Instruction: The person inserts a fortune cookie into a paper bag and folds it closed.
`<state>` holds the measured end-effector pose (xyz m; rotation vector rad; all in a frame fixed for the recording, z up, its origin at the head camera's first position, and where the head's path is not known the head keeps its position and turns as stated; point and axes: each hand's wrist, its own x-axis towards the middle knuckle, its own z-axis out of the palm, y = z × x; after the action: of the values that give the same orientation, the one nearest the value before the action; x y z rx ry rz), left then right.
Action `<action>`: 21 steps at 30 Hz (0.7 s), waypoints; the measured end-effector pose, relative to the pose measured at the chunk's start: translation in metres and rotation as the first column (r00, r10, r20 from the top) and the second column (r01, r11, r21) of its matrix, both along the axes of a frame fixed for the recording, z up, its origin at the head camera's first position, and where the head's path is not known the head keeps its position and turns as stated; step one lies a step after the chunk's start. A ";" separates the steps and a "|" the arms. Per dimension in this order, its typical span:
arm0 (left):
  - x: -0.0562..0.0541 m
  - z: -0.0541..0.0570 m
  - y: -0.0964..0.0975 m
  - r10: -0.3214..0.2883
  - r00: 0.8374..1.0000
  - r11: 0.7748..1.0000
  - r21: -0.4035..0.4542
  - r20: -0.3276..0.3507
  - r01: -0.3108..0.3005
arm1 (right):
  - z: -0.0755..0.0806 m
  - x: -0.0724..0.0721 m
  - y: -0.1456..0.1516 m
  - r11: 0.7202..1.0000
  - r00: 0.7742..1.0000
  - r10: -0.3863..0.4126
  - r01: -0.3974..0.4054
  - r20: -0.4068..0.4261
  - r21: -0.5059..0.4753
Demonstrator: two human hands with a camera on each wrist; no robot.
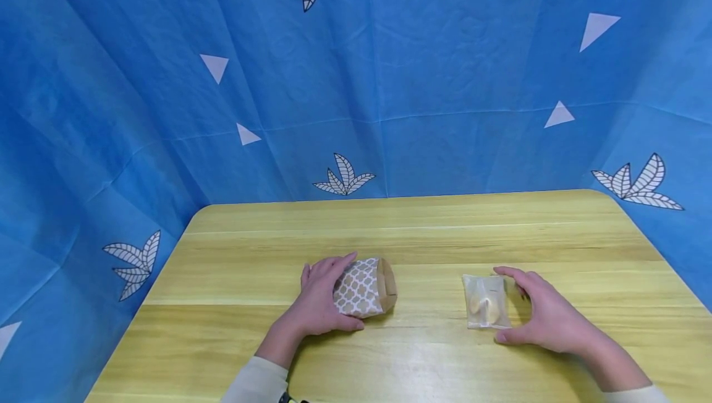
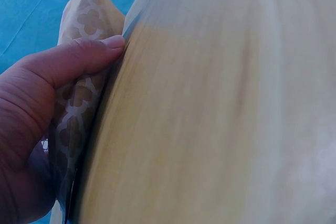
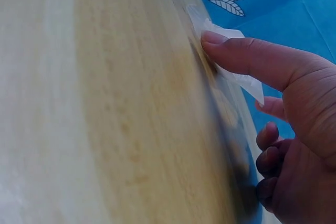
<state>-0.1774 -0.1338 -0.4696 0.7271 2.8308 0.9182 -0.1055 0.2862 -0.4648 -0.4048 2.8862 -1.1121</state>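
Observation:
A brown paper bag (image 1: 358, 288) with a white lattice pattern lies on its side on the table, its mouth facing right. My left hand (image 1: 321, 298) holds it from the left, fingers along the far edge and thumb along the near edge. In the left wrist view, the thumb lies against the patterned paper bag (image 2: 79, 98). To the right lies a small see-through packet (image 1: 486, 302) with pale tan pieces inside, perhaps a cookie. My right hand (image 1: 547, 313) curves around its right side, thumb and forefinger spread near its corners. Whether they touch it I cannot tell.
The light wooden table (image 1: 423, 224) has rounded far corners. A blue curtain (image 1: 445, 69) with white leaves and triangles hangs behind it and along both sides. Bare wood lies between the bag and the packet.

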 end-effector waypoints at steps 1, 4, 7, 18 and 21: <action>0.000 0.000 0.000 0.000 1.000 1.000 -0.001 0.000 0.000 | 0.000 0.000 0.000 1.000 1.000 -0.003 0.003 -0.002 0.002; 0.000 -0.001 0.000 0.000 1.000 1.000 -0.001 -0.001 0.000 | -0.002 -0.001 -0.001 1.000 1.000 -0.012 0.012 -0.016 0.009; 0.000 -0.001 0.000 -0.002 1.000 1.000 -0.001 -0.001 0.002 | -0.003 -0.001 -0.001 1.000 0.999 -0.024 0.024 -0.034 0.011; 0.000 -0.003 0.000 -0.003 1.000 1.000 -0.001 -0.003 0.003 | -0.001 -0.001 -0.002 1.000 0.999 -0.027 0.027 -0.035 -0.013; 0.001 -0.003 0.000 -0.001 1.000 1.000 -0.003 -0.001 0.001 | -0.001 -0.001 -0.003 1.000 0.999 -0.025 0.025 -0.042 -0.013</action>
<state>-0.1768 -0.1341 -0.4725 0.7290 2.8319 0.9132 -0.1067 0.2834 -0.4654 -0.3981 2.9299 -1.1394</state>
